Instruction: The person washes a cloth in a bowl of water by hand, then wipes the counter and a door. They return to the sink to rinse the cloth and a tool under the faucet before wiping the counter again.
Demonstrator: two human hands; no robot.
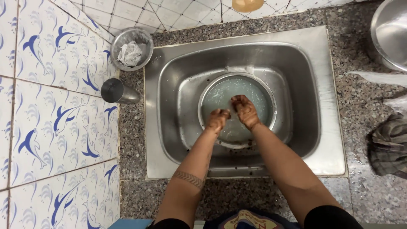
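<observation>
Both my hands reach into a steel sink (305,85) over a round steel bowl (271,97) holding cloudy water. My left hand (218,120) is curled, fingers closed, just above the water at the bowl's near left. My right hand (244,110) hangs beside it, fingers bent down toward the water. The two hands nearly touch. Whether either hand holds anything is hidden by the fingers.
A small steel cup with a white wad (131,48) stands at the sink's far left corner. A steel tumbler (115,90) lies by the tiled wall. A large steel pot (392,34) is at far right, and a dark striped cloth (388,146) lies on the granite counter.
</observation>
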